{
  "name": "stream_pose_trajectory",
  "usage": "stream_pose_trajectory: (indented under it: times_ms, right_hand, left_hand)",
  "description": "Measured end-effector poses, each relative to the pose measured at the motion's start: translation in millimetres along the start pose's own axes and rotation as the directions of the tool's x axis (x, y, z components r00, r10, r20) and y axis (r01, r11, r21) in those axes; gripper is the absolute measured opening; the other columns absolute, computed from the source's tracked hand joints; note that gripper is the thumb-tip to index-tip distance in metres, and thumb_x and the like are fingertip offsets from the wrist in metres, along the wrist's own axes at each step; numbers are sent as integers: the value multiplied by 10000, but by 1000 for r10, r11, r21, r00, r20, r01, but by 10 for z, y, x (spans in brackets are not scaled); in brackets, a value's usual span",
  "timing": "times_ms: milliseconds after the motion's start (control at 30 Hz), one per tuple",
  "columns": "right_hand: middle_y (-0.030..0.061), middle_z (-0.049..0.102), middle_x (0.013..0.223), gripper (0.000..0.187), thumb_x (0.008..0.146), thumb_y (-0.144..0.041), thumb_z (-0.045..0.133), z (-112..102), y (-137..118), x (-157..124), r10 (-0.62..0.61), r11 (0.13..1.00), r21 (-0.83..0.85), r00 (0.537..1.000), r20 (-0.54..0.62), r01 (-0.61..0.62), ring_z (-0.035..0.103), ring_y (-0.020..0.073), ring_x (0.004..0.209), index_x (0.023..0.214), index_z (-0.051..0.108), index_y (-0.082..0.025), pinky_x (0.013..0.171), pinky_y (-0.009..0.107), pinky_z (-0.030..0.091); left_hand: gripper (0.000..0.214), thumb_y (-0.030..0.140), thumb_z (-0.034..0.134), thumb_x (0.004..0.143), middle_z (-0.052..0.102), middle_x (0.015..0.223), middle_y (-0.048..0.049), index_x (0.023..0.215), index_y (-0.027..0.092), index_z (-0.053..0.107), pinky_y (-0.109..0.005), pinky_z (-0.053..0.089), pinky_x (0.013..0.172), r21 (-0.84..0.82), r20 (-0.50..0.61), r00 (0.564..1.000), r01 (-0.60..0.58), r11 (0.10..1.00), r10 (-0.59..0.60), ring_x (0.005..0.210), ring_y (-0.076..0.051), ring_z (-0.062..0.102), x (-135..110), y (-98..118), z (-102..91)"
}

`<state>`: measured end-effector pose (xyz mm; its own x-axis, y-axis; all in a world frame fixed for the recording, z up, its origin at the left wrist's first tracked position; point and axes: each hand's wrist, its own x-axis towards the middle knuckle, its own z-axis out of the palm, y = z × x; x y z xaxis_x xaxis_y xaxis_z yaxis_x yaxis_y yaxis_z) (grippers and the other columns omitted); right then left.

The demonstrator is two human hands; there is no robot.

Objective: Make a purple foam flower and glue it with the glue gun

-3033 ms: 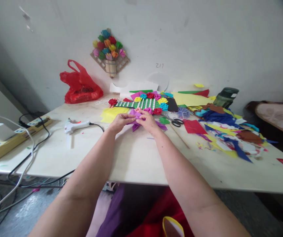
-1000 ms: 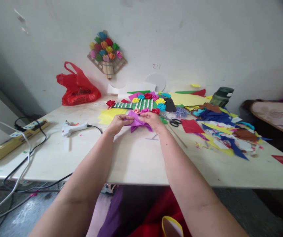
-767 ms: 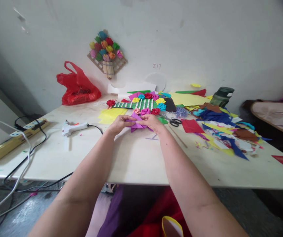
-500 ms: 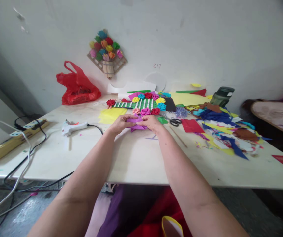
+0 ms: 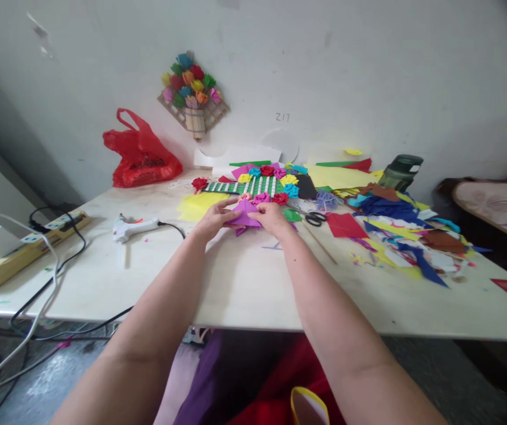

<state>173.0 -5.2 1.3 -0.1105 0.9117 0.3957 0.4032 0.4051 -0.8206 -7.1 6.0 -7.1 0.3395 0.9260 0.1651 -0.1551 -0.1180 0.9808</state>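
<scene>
A sheet of purple paper (image 5: 245, 213), folded to a point at its far side, is held between both hands over the middle of the table. My left hand (image 5: 218, 219) grips its left edge, fingers closed. On the right edge, my right hand (image 5: 271, 217) pinches the paper with thumb and fingers. Just beyond lies a green piece with white stripes (image 5: 259, 187), ringed by colourful paper flowers (image 5: 291, 190). Yellow paper (image 5: 195, 206) lies beside my left hand, and a bit of green paper (image 5: 291, 216) sits by the right.
To the left are a white glue gun (image 5: 136, 228), its cord, and a power strip (image 5: 54, 233). Scissors (image 5: 316, 219), a thin stick (image 5: 319, 242), red paper (image 5: 345, 225) and scraps (image 5: 412, 242) lie right. Behind stand a red bag (image 5: 147, 162) and a dark bottle (image 5: 400, 172).
The purple paper now shows a raised, pointed fold between my hands, where it lay flatter before. My left fingers have spread a little; both hands stay in nearly the same place.
</scene>
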Motion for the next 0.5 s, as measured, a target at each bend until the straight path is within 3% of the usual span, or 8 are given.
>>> stream_pose_trajectory:
  times_ms: [100, 200, 333, 500]
  right_hand:
    - [-36, 441, 535, 213, 639, -276, 604, -4, -5, 3, 15, 999, 29, 1000, 0, -15, 417, 116, 583, 509, 460, -188, 548, 234, 309]
    - [-38, 453, 546, 190, 638, -294, 605, 0, 42, 27, 16, 999, 46, 1000, -7, -16, 425, 117, 585, 536, 485, -187, 549, 232, 318]
    - [-50, 404, 525, 237, 629, -350, 606, 14, 119, 61, 24, 998, 61, 999, -35, -22, 383, 102, 549, 537, 459, -189, 525, 231, 293]
    - [-58, 398, 515, 247, 628, -374, 593, 24, 102, 46, 63, 993, 105, 998, -14, -61, 346, 93, 519, 544, 442, -197, 510, 236, 269]
  left_hand:
    - [506, 412, 659, 717, 640, 724, -51, 1087, 81, 564, -318, 565, 592, -62, -55, 998, 32, 998, -35, 608, -166, 646, 5, 22, -18]
    - [479, 478, 635, 725, 660, 717, -86, 980, 75, 584, -298, 558, 567, -50, -9, 997, 73, 996, -73, 600, -192, 662, -3, 38, -34]
    - [433, 458, 675, 696, 685, 704, -136, 857, 65, 594, -263, 545, 573, -12, 63, 994, 92, 996, -92, 631, -208, 676, -25, 39, -53]
    - [252, 300, 710, 698, 693, 671, -105, 752, 90, 582, -205, 523, 546, -21, 43, 993, 114, 993, -113, 581, -156, 665, -19, 20, -83]
